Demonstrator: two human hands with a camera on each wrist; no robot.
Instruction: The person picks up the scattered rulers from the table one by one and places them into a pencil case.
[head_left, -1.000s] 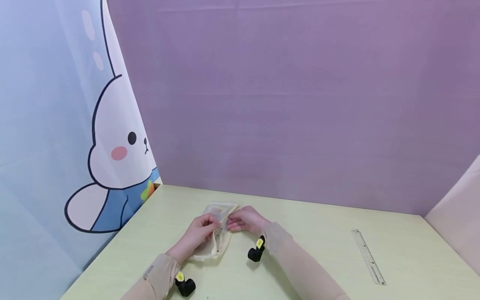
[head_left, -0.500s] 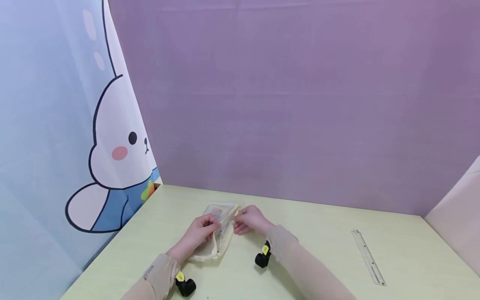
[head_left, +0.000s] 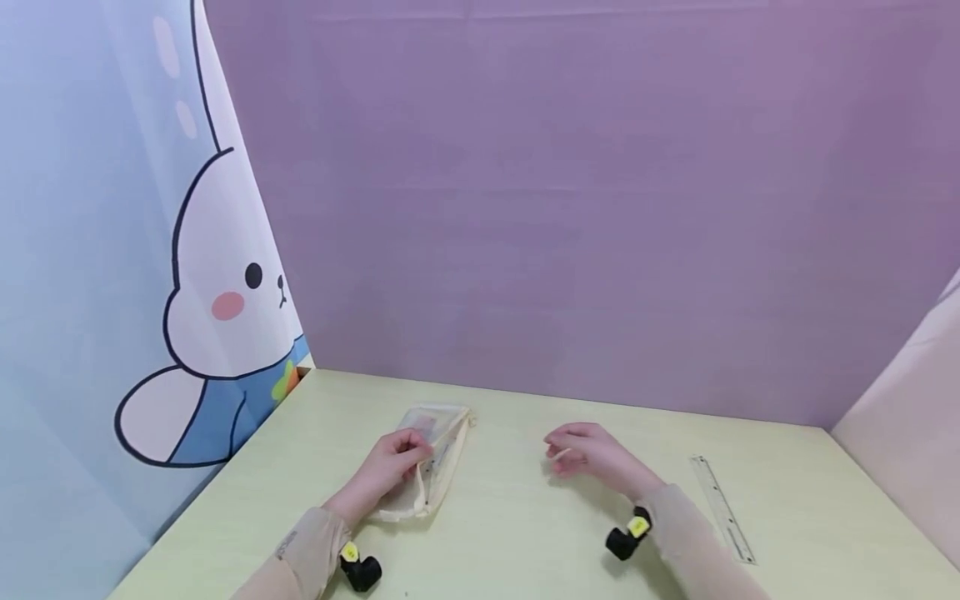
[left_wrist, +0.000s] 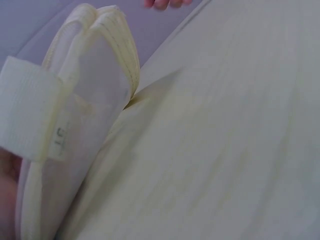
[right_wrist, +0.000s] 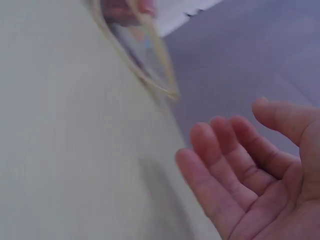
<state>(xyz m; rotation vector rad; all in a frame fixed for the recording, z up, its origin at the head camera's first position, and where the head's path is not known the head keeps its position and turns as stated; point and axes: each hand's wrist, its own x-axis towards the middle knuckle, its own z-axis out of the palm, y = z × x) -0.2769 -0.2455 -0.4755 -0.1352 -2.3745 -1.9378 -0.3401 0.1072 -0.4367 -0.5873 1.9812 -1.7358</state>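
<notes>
A see-through zipper pouch with cream edging (head_left: 448, 471) lies on the left part of the table, its mouth parted. My left hand (head_left: 390, 467) pinches one edge of that mouth. Up close in the left wrist view, the pouch (left_wrist: 95, 115) has a pale fabric tab on its side. Some things show dimly inside the pouch; their kind cannot be made out. My right hand (head_left: 596, 457) hovers above the table to the right of the pouch, apart from it. In the right wrist view the right hand (right_wrist: 250, 175) has loosely bent fingers and a bare palm.
A clear ruler (head_left: 722, 510) lies on the table (head_left: 525, 533) at the right, near the right forearm. A purple cloth wall (head_left: 570, 208) rises behind the table, and a blue curtain with a cartoon rabbit (head_left: 225, 292) hangs on the left.
My right hand has let go of the pouch's far edge and moved right, toward the ruler. The left hand keeps its hold on the pouch. The head view has turned slightly right.
</notes>
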